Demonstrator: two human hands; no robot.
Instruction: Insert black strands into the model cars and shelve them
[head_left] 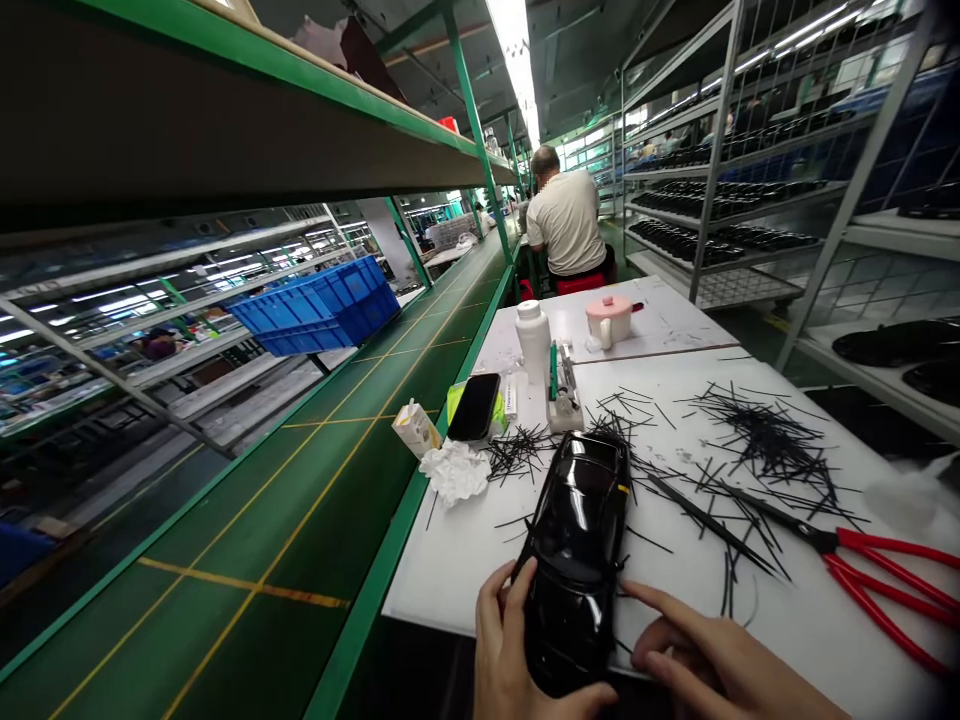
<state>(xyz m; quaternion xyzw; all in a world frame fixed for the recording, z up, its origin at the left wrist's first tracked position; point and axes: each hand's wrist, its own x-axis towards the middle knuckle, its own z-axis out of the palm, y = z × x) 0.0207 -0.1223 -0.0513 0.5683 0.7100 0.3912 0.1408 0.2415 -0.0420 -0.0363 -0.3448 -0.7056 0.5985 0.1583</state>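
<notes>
A glossy black model car [577, 520] lies on the white table [450, 570], its near end at the table's front edge. Wrapped round the car's near left side is my left hand [510, 650], with the thumb at the near end. My right hand [697, 650] is at the car's near right side, its index finger reaching toward the body and the thumb and other fingers bent together. Whatever those bent fingers pinch is too small to make out. Thin black strips [772, 440] lie scattered on the table, with black tweezers [712, 525] to the right of the car.
Red-handled scissors [885, 570] lie at the right. Beyond the car stand a white bottle [533, 340] and a pink lidded cup [609, 320]. A phone [474, 407] and crumpled tissue [455, 473] are at the left, beside a green conveyor [300, 520]. A person [570, 220] sits ahead.
</notes>
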